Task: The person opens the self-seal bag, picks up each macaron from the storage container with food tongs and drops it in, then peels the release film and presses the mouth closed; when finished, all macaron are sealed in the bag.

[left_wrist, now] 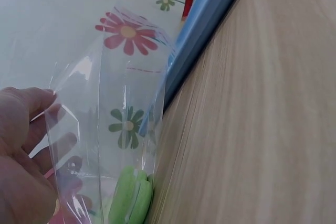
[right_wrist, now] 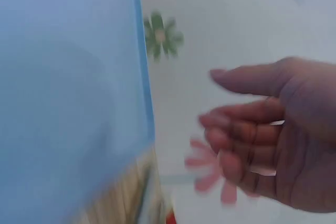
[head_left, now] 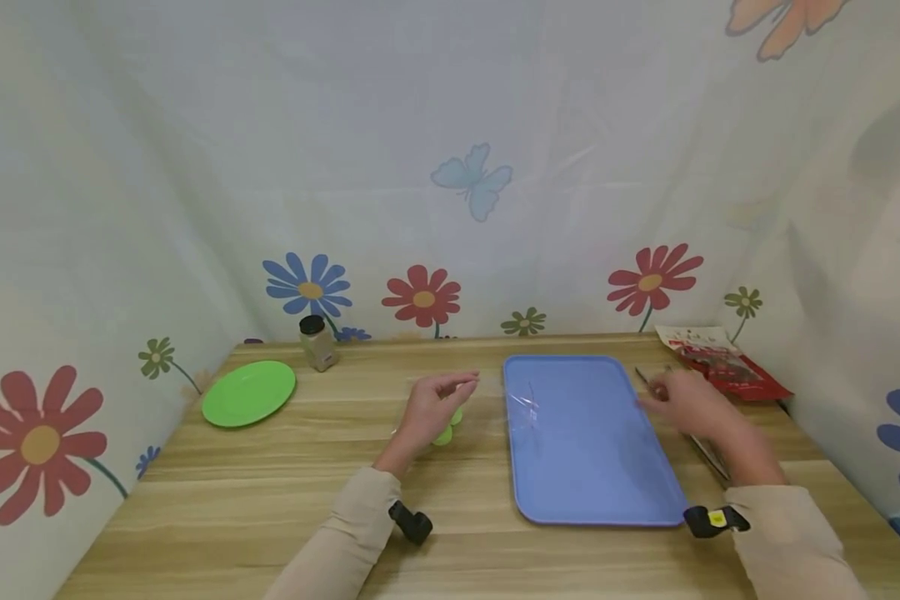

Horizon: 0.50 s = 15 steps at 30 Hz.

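Note:
My left hand pinches the upper edge of a clear plastic bag between thumb and fingers, left of the blue tray. Low in that bag, in the left wrist view, is a light green macaron-like piece with a pale middle layer. The bag's thin film reaches over the tray's left side. Blurred by motion, my right hand is over the tray's right edge, its fingers loosely bent and holding nothing. Beneath it lies a pair of long metal tongs, partly hidden by the hand and wrist.
A red and white packet lies at the back right. At the back left, a small jar with a black lid stands near a green plate. A flowered curtain hangs behind the wooden table.

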{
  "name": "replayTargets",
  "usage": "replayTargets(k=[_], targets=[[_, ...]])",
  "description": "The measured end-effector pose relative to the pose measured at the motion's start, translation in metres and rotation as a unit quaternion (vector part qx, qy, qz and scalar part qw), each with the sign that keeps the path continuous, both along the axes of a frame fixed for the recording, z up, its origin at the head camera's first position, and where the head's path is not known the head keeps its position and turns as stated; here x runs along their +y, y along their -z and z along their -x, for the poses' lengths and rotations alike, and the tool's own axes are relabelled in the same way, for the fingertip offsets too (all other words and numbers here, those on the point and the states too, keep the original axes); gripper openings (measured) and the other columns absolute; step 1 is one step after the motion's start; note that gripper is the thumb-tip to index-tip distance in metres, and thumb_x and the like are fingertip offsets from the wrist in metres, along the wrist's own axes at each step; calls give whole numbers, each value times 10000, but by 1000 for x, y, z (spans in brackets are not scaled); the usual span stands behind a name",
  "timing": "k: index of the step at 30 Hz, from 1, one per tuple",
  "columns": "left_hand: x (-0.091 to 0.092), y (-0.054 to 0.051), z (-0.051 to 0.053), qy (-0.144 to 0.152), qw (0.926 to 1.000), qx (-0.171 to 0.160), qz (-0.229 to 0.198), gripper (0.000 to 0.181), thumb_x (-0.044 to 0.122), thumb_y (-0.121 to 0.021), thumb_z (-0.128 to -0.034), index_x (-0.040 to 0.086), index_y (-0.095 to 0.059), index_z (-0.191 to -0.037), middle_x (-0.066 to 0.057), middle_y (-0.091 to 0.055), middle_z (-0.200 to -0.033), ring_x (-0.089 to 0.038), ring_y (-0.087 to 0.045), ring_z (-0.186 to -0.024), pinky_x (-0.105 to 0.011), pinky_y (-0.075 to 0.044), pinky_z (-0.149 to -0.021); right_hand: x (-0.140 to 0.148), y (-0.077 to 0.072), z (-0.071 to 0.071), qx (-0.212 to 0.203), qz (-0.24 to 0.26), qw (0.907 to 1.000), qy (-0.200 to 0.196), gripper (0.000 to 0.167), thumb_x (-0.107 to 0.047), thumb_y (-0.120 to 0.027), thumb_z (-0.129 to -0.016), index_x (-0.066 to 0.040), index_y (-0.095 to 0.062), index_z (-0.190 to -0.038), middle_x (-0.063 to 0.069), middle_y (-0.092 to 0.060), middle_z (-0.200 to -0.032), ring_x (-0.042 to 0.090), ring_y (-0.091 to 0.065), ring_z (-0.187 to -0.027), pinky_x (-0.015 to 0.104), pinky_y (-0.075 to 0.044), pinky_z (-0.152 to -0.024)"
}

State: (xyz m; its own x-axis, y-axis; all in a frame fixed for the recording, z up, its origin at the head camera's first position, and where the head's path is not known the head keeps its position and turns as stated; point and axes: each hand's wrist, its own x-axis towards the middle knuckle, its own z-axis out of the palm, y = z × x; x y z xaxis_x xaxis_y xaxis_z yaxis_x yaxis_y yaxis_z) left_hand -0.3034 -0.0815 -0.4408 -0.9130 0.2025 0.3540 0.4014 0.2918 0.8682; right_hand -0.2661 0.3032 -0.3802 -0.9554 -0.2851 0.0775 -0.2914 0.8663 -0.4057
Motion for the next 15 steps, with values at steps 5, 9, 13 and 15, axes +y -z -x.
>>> replayTargets(k=[5,9,13,15], targets=[[-1,-1,1,12,9999,98,-84,242,246,-692,-966,150,-757,-1178,57,-706,-1211,-125,-636,-1153,-382,-506,-1001,-77,1,-6,185,895,9912,-961,385,-191,-706,-942,104,-649,-1182,38,-685,-787,167,-623,-657,296,-531,-562],[-2,0,1,67,9996,140,-221,241,247,-696,-962,147,-760,-1173,29,-708,-1211,-147,-645,-1143,-400,-518,-983,-122,10,-12,-1170,1998,9632,-1364,511,-236,-678,-968,97,-541,-1329,71,-697,-751,226,-656,-606,322,-555,-532],[-2,0,0,95,9994,119,-316,232,227,-696,-962,140,-761,-1168,14,-707,-1214,-158,-657,-1120,-386,-543,-939,-149,20,-14,-2437,3064,9136,-1094,612,-237,-649,-984,89,-404,-1441,161,-721,-843,300,-698,-657,398,-596,-568],[-2,0,0,94,9994,100,-316,234,219,-696,-962,131,-759,-1169,6,-707,-1215,-162,-660,-1115,-371,-548,-929,-157,24,-13,-2682,3389,8965,-975,637,-226,-632,-991,90,-353,-1468,191,-723,-911,333,-710,-686,415,-602,-582]])
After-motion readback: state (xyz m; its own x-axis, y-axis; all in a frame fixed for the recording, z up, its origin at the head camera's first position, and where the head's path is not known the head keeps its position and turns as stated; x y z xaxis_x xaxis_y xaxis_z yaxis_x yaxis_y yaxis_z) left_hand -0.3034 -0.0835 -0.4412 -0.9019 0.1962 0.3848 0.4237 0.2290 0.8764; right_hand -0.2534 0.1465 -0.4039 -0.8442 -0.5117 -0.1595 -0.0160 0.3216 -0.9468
